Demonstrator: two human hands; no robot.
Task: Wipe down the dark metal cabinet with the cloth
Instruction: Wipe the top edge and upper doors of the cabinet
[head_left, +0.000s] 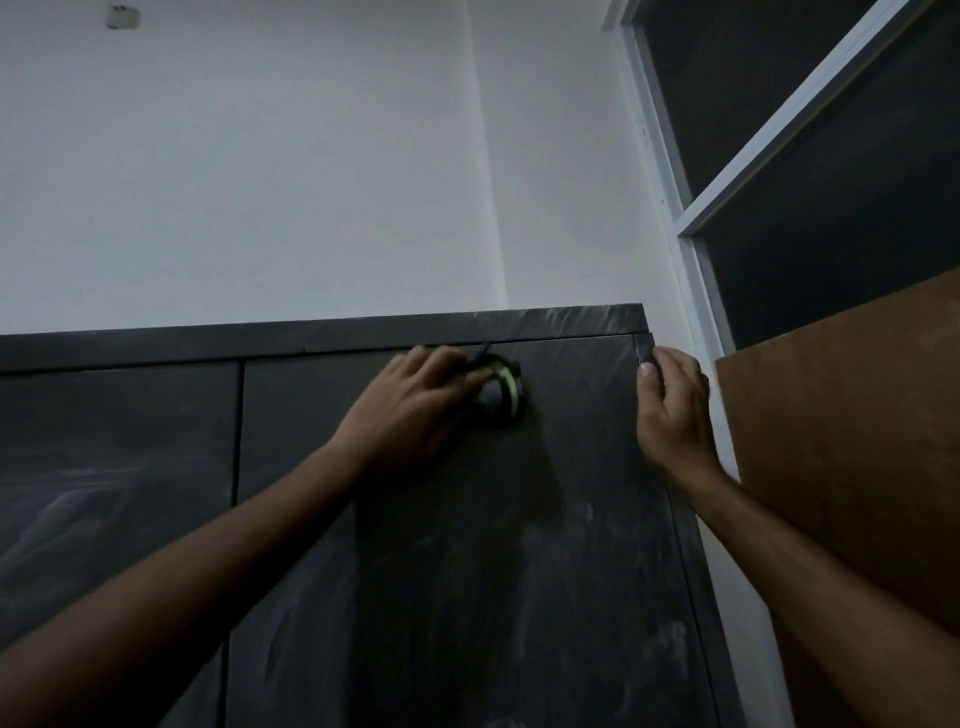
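left hand (415, 400) presses a dark cloth (498, 392) flat on the cabinet (467, 545) door up top, right hand (670, 410) grips its edge.

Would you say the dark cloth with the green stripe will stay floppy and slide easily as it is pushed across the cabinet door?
Probably floppy: the dark cloth with the green stripe sits bunched under the left hand. It likely slides easily, as the dark metal cabinet door looks smooth and dusty. It seems light.

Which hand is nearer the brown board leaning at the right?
Right. The right hand grips the cabinet at its corner edge beside the brown board; the left hand presses the cloth farther left.
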